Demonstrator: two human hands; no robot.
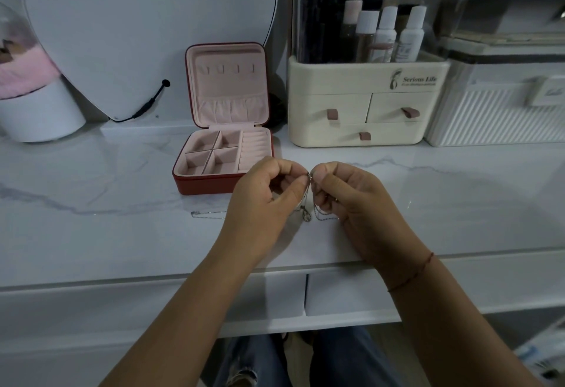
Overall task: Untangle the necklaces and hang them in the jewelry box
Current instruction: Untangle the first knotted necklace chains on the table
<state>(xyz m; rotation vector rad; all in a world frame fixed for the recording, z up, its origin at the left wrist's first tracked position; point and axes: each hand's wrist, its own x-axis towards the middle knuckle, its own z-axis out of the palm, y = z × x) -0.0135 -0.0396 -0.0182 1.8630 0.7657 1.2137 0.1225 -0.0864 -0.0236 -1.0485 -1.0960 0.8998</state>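
Necklace: fine silver-toned chain with a small pendant, held just above the table, near the middle of its front edge. Left hand and right hand each pinched the chain between thumb and forefinger, fingertips all but meeting at its top. The loops and pendant hung below, between the palms. Judged very light, limp and slippery in the fingers, apt to knot tighter or snap under a hard pull. Best taken by fingertip pinch at the clasp or close beside a tangle, and teased, not tugged. Whether the pinched point was clasp or knot could not be told. Second chain: lay flat on the table, left of the left hand. Box: red, open, lid upright, set toward the table's back edge; hooks in the lid bare.
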